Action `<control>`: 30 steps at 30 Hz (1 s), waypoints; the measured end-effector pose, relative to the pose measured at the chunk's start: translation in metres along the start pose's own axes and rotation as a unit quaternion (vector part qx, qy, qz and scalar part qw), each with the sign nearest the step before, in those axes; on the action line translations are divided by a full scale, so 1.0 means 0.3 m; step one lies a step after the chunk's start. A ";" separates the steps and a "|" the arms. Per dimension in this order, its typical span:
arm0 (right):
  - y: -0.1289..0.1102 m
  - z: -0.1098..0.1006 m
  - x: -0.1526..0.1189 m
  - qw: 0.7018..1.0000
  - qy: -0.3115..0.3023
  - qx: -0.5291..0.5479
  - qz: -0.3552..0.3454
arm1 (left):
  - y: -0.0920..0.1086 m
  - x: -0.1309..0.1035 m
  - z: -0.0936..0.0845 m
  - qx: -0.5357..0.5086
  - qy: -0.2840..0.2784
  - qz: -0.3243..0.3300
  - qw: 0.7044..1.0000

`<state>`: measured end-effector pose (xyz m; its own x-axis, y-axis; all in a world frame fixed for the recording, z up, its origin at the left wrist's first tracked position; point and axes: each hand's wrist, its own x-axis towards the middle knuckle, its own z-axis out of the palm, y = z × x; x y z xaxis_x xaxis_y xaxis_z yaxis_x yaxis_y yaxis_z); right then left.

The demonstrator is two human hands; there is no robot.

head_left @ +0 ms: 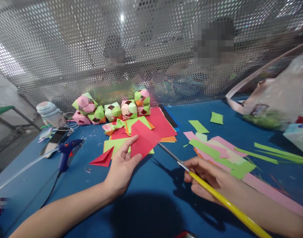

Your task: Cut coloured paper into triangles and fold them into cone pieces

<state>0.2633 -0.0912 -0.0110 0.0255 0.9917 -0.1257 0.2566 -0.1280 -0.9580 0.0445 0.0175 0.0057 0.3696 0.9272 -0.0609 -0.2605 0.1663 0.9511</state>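
My left hand (121,165) pinches a red paper sheet (144,137) between thumb and fingers, above the blue table. My right hand (203,177) is closed around a long tool with a yellow handle (221,196) and a thin metal front part (169,152); its exact kind is not clear. The metal tip meets the red sheet's right edge, or lies just beside it. Left of my left hand lies a folded red paper piece (103,157). Behind the held sheet, stacked red paper (163,122) and green paper (139,124) lie flat.
Several woven paper balls (113,111) line the back, before a perforated metal screen (151,59). Leftward are a blue glue gun (65,152), a phone (54,142) and a cup (48,112). Paper scraps (221,153) and a plastic bag (278,92) are rightward.
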 end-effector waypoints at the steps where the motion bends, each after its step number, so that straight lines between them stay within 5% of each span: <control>1: -0.007 0.009 -0.001 1.000 -0.018 0.017 0.007 | -0.002 -0.005 0.001 0.008 -0.001 0.005 1.000; 10: -0.061 0.063 -0.013 0.991 -0.102 0.085 0.027 | -0.001 -0.046 0.030 0.034 -0.005 -0.008 0.999; 16: -0.063 0.061 -0.011 0.989 -0.112 0.094 0.034 | -0.006 -0.056 0.032 0.030 -0.013 -0.056 0.998; 30: -0.004 0.073 -0.006 0.987 -0.114 0.109 0.016 | -0.020 -0.058 0.028 0.039 -0.016 -0.040 0.998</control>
<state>0.2417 -0.0930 -0.0153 -0.1935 0.9631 -0.1872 0.0444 -0.1821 -0.9823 0.0472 -0.0025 0.0037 0.4154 0.9005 -0.1284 -0.1597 0.2112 0.9643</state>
